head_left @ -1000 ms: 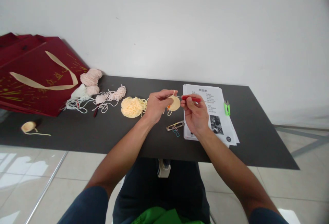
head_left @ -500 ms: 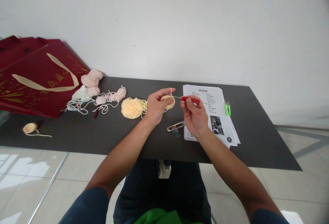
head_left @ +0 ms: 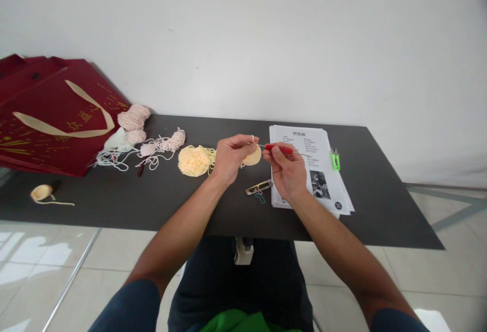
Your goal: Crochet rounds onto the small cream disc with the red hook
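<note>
Holding disc [head_left: 253, 156] and red hook [head_left: 279, 149], hands [head_left: 229, 159] [head_left: 288, 173] hover over dark table [head_left: 238, 215] beside white wall [head_left: 243, 42].

Navy sleeves [head_left: 131, 301] (short ones).

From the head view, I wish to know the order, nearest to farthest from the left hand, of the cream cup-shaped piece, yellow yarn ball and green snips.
From the left hand:
1. Yellow yarn ball: just to its left.
2. Green snips: right, at the papers.
3. Cream cup-shaped piece: far left.
</note>
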`<state>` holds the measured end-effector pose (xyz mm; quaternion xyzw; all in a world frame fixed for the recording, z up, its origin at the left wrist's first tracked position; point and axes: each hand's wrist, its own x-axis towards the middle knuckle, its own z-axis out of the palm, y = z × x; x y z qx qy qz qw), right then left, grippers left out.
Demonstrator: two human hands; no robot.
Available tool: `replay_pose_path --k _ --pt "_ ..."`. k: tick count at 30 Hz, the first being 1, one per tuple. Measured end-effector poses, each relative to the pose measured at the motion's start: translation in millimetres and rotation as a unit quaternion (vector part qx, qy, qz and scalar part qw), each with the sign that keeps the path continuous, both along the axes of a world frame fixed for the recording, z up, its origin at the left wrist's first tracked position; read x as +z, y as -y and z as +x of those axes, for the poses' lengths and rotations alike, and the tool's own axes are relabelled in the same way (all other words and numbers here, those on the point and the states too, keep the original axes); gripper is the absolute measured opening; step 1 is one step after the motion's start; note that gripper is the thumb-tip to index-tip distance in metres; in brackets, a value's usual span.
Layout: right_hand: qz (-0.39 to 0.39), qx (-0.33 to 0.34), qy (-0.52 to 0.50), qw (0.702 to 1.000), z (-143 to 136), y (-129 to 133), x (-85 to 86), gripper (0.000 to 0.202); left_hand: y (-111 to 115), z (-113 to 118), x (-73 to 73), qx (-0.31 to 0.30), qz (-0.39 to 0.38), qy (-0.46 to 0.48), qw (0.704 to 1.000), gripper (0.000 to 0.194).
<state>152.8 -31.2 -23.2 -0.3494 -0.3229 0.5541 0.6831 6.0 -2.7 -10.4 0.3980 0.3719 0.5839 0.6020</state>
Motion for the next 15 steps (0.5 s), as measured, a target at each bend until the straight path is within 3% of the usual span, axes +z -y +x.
replay_pose_path --k 5,10,15 --pt "0.008 0.001 0.014 1.0 3 0 1.5 0.019 0 2 1.5 -0.011 0.002 0.002 1.0 0.038" --pt "0.026 -0.043 0.026 0.998 -5 3 2.5 0.02 4 9 3.3 0.027 -0.012 0.033 0.999 0.038" --pt "0.085 -0.117 0.196 0.97 -12 16 2.7 0.013 5 13 2.5 0.059 -0.028 0.068 0.996 0.037"
